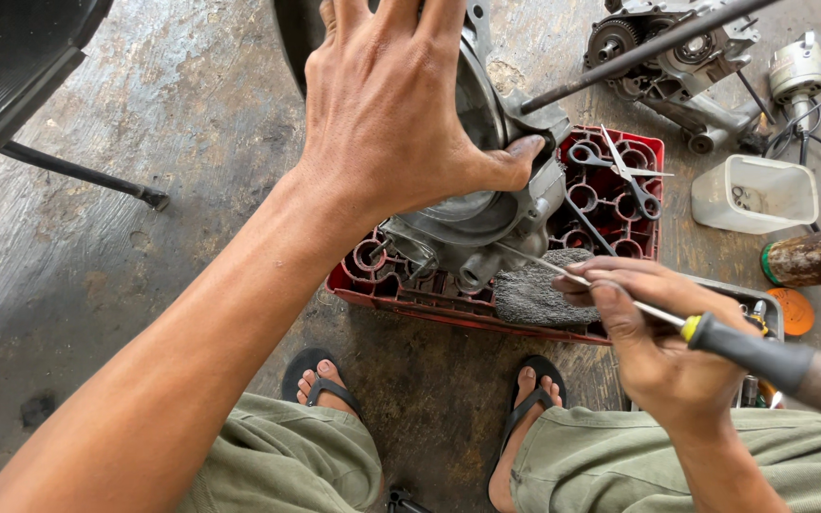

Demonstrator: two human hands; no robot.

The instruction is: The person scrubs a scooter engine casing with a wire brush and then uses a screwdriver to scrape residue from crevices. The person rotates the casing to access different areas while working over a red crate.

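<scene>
Head view, looking straight down: the left hand (401, 104) is spread wide over the grey metal engine casing (486, 223), fingers fanned across its top and the thumb hooked round its right edge, pressing it down. The casing sits tilted on a red plastic crate (620, 195), which rests on the worn concrete floor (192, 190).

The right hand (653, 347) is closed round a screwdriver (715, 332), fingers pinching the thin shaft just ahead of the black handle with its yellow collar. The shaft runs up and left, its tip reaching the lower side of the casing. Just under the shaft lies a wad of steel wool (539, 290) on the crate's front edge.

A pair of scissors (624, 171) lies across the crate's cells, right of the casing. Beyond the crate stands a white plastic tub (757, 195), and further back another engine part (677, 57) with a visible gear. Down below, both feet in black flip-flops (325, 385) flank the crate's near side.
</scene>
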